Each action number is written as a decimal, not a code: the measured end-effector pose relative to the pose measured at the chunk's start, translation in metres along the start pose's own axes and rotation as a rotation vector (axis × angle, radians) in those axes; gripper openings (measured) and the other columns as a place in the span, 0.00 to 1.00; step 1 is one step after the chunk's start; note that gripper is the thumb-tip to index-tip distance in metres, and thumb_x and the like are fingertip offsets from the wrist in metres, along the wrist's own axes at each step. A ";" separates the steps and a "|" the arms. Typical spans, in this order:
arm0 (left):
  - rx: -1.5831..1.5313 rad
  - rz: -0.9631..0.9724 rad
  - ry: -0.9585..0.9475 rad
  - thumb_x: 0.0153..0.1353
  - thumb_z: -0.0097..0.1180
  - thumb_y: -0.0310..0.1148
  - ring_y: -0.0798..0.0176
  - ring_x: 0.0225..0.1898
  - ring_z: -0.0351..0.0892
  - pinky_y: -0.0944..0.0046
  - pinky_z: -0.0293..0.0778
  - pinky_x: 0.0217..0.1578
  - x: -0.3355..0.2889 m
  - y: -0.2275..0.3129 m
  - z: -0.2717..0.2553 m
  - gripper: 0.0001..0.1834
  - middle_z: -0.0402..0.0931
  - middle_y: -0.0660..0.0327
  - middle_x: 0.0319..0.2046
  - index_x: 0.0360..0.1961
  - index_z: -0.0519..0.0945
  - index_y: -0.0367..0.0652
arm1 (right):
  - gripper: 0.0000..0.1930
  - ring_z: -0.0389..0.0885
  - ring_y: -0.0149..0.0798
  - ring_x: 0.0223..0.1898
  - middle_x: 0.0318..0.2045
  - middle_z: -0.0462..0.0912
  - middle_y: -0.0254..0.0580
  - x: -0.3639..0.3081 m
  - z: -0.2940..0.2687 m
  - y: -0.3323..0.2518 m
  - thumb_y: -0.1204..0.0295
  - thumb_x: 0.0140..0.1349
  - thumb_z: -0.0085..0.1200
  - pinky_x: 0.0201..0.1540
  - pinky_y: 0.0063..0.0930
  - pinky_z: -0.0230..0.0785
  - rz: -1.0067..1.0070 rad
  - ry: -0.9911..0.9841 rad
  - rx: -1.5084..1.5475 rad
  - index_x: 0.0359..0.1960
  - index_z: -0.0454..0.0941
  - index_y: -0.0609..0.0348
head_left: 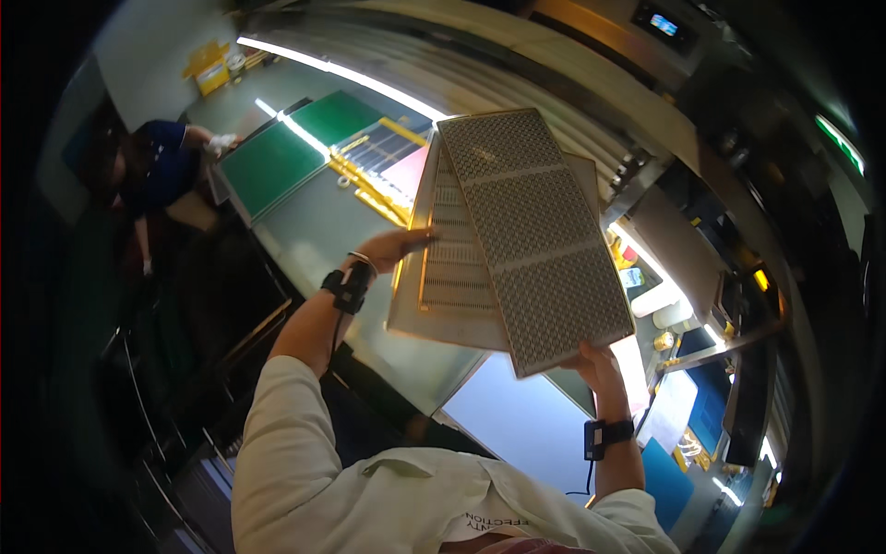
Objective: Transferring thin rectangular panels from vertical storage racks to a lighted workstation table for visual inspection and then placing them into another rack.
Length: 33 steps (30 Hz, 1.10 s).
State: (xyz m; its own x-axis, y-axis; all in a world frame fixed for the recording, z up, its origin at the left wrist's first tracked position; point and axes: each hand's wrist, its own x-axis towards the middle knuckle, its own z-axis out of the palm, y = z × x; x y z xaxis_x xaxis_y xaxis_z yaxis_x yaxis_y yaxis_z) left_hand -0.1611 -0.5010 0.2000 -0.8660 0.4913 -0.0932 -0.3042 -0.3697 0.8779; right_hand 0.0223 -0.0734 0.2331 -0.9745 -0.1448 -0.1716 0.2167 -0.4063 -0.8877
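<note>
A thin rectangular panel (540, 240) with a dense grid of small marks in three blocks is raised in front of me, tilted, its lower edge gripped by my right hand (600, 369). Partly behind it is a lighter, framed panel (450, 323) with rows of short dark lines. My left hand (395, 247) pinches that one at its left side, thumb across the face. The patterned panel covers much of the lighter one; whether the two touch cannot be made out. Both wrists wear black strapped devices.
Green boards (277, 171) lie on the long table at the far left, beside yellow strips (365, 189). A pale flat board (512, 420) is below my hands. Across the table, a co-worker (161, 171) reaches toward the green boards. Rolls and shelves (669, 309) stand at right.
</note>
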 end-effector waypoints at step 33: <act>0.104 0.007 1.236 0.43 0.71 0.50 0.53 0.39 0.81 0.57 0.76 0.39 -0.375 -0.209 -0.055 0.33 0.81 0.49 0.37 0.39 0.80 0.28 | 0.24 0.65 0.48 0.61 0.61 0.67 0.52 0.047 0.121 0.234 0.69 0.68 0.47 0.64 0.46 0.56 0.676 -0.417 -0.365 0.62 0.62 0.69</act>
State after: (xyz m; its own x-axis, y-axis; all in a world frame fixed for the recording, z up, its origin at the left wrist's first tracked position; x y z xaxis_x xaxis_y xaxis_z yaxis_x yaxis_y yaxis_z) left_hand 0.2056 -0.6513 0.0255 -0.6777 -0.6045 -0.4187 -0.3136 -0.2774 0.9081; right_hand 0.0344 -0.2845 0.0693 -0.5275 -0.5979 -0.6036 0.6384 0.1898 -0.7459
